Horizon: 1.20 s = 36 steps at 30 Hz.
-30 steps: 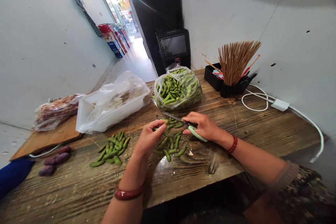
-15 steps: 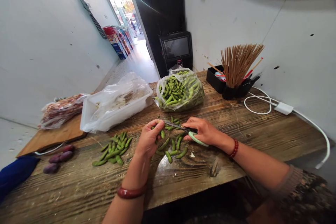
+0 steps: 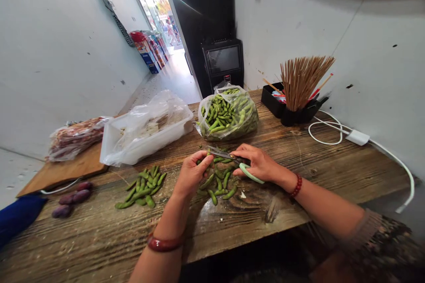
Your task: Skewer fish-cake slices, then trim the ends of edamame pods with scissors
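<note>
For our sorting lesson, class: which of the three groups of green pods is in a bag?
The big heap inside the plastic bag at the back of the table. The left pile and the scattered pods near the scissors lie loose.

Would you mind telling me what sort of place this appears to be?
Probably a small eatery's food-preparation corner, though I can't be certain. The signs are a bag of green pods, a bundle of thin sticks and a wooden cutting board.

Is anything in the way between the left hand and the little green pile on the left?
No, nothing visible: just wooden tabletop lies between the left hand and the edamame pile. The scissors are on the hand's other side.
</note>
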Each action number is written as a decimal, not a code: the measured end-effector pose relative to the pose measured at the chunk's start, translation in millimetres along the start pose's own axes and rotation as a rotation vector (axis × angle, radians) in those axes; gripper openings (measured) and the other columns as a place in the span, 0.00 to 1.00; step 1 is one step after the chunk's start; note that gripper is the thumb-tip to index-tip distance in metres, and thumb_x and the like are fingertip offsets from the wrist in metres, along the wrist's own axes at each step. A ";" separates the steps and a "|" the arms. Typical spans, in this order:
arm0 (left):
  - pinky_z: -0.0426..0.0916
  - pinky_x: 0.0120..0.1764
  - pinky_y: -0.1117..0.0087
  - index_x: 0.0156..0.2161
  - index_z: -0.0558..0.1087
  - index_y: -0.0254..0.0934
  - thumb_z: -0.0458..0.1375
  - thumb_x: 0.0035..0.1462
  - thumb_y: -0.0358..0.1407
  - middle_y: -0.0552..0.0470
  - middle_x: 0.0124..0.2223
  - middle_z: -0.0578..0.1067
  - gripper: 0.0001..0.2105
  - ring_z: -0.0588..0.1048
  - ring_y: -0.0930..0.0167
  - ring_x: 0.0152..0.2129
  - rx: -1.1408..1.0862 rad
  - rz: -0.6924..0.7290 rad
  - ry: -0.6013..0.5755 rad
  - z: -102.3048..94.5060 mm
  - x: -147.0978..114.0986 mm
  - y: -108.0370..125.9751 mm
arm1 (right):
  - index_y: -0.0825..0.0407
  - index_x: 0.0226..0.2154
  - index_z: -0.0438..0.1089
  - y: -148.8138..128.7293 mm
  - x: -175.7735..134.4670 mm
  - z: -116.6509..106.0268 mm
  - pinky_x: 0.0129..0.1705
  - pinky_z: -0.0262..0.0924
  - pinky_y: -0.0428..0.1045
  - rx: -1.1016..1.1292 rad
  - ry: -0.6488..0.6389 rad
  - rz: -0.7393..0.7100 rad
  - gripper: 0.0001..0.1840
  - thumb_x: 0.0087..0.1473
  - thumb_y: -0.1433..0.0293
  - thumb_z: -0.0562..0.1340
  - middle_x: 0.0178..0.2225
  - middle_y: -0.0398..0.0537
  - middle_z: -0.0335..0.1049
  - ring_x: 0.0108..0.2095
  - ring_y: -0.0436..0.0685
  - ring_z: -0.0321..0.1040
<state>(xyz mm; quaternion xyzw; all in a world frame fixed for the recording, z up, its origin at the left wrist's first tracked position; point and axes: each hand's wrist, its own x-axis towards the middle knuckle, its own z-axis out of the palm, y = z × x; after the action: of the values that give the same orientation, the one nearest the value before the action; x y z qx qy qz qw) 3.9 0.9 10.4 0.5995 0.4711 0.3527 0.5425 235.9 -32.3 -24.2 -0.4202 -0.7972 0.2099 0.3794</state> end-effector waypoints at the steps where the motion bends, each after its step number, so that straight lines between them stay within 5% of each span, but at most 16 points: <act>1: 0.54 0.19 0.78 0.33 0.74 0.33 0.62 0.50 0.46 0.57 0.23 0.68 0.15 0.59 0.79 0.16 0.017 0.011 -0.004 0.3 0.1 0.0 | 0.52 0.51 0.69 -0.3 0.2 -0.1 0.40 0.65 0.51 0.003 0.002 -0.002 0.29 0.48 0.61 0.70 0.40 0.52 0.68 0.38 0.57 0.69; 10: 0.60 0.26 0.75 0.37 0.78 0.35 0.59 0.53 0.41 0.53 0.27 0.74 0.12 0.67 0.73 0.24 0.189 0.160 -0.059 6.7 0.4 0.0 | 0.53 0.50 0.70 -4.1 0.3 0.2 0.40 0.64 0.50 0.004 -0.013 -0.025 0.28 0.48 0.61 0.71 0.40 0.51 0.67 0.38 0.56 0.68; 18: 0.56 0.21 0.77 0.28 0.70 0.34 0.57 0.55 0.44 0.57 0.23 0.65 0.13 0.59 0.77 0.19 0.166 0.064 -0.121 8.6 -2.7 4.9 | 0.52 0.50 0.70 -2.4 -2.0 -0.3 0.38 0.64 0.49 -0.066 -0.044 -0.060 0.24 0.52 0.62 0.68 0.37 0.50 0.68 0.35 0.55 0.67; 22: 0.56 0.21 0.76 0.33 0.70 0.36 0.54 0.55 0.41 0.56 0.26 0.68 0.10 0.61 0.76 0.19 0.185 0.062 -0.109 -0.5 -1.1 6.5 | 0.53 0.50 0.70 2.7 -1.5 -0.9 0.39 0.64 0.50 -0.069 -0.002 -0.065 0.24 0.52 0.62 0.68 0.37 0.51 0.68 0.36 0.56 0.68; 25: 0.62 0.28 0.73 0.35 0.73 0.36 0.54 0.53 0.37 0.54 0.26 0.72 0.09 0.67 0.73 0.23 0.435 0.155 -0.128 -8.0 2.0 1.9 | 0.52 0.50 0.70 5.7 -0.8 -2.7 0.39 0.65 0.50 -0.071 0.038 -0.052 0.24 0.52 0.61 0.67 0.38 0.51 0.68 0.36 0.56 0.69; 31: 0.65 0.34 0.72 0.39 0.78 0.39 0.55 0.52 0.33 0.52 0.33 0.79 0.11 0.74 0.69 0.29 0.895 0.195 -0.357 -6.9 1.6 -1.5 | 0.53 0.50 0.70 3.7 0.7 -6.0 0.40 0.64 0.49 -0.062 0.063 -0.042 0.22 0.53 0.63 0.67 0.38 0.50 0.68 0.36 0.55 0.68; 36: 0.65 0.36 0.69 0.40 0.77 0.41 0.54 0.54 0.32 0.49 0.37 0.79 0.11 0.76 0.66 0.33 1.161 0.239 -0.318 4.3 -5.3 4.5 | 0.54 0.48 0.71 2.8 1.6 -6.0 0.39 0.64 0.49 -0.055 0.070 -0.036 0.21 0.53 0.64 0.67 0.37 0.50 0.68 0.36 0.55 0.68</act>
<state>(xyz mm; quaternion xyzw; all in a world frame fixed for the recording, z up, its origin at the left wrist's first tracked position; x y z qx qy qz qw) 7.1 -5.4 14.6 0.8912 0.4289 0.0031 0.1478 241.4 -29.4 -21.6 -0.4233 -0.7962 0.1660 0.3991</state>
